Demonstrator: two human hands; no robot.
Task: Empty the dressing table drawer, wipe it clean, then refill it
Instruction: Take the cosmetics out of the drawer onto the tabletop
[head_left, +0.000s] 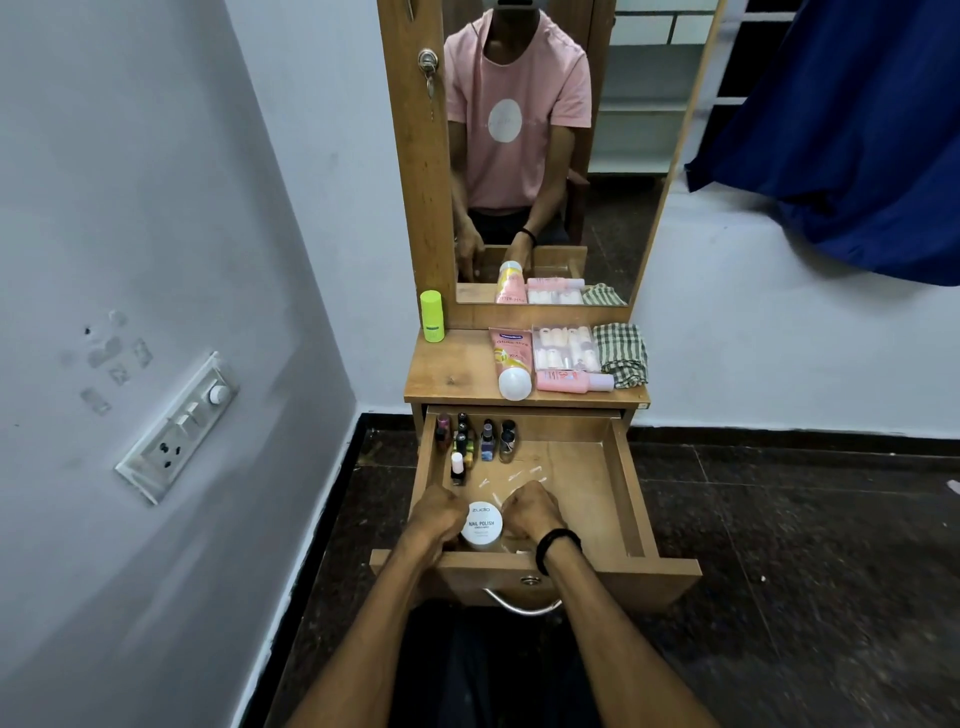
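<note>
view: head-worn, wide-angle | faces: forward and down along both forearms into the open drawer | range: close, fingers just below centre | beyond fingers: bench top, then mirror looking back | beside fingers: wall left, floor right

My drawer is brown wood. The jar is white with grey lettering. Above: lime-green stick, pink tube with white cap, pink bottle, green-and-white checked cloth. My wristband is black; the curtain is deep blue.
</note>
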